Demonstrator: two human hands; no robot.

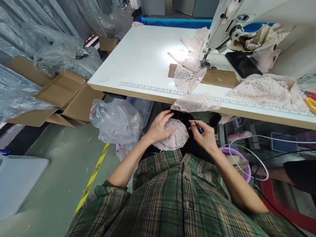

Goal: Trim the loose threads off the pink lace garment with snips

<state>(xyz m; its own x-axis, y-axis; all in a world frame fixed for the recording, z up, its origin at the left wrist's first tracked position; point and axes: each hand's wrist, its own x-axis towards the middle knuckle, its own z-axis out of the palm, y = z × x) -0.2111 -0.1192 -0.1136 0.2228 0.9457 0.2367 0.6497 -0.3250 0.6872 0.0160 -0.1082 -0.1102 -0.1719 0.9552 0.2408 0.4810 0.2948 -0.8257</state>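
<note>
A rounded piece of pale pink lace point(176, 136), shaped like a bra cup, rests on my lap below the table edge. My left hand point(158, 126) lies over its left side, fingers stretched out and thumb across the lace. To the right of the lace, my right hand point(204, 135) is closed around a small pointed black-and-blue tool point(198, 127); its exact kind is hard to make out. Above my hands, a strip of pale lace point(196, 102) hangs over the table edge, joining more lace point(189, 74) that runs up to the sewing machine needle area.
The sewing machine point(222, 29) stands on a white table point(138, 56) with a printed ruler edge. More lace point(269, 90) and yellow-handled scissors point(311, 102) lie at right. Plastic bags point(118, 120) and an open carton point(61, 92) are left. A co-worker's arm point(276, 173) shows at right.
</note>
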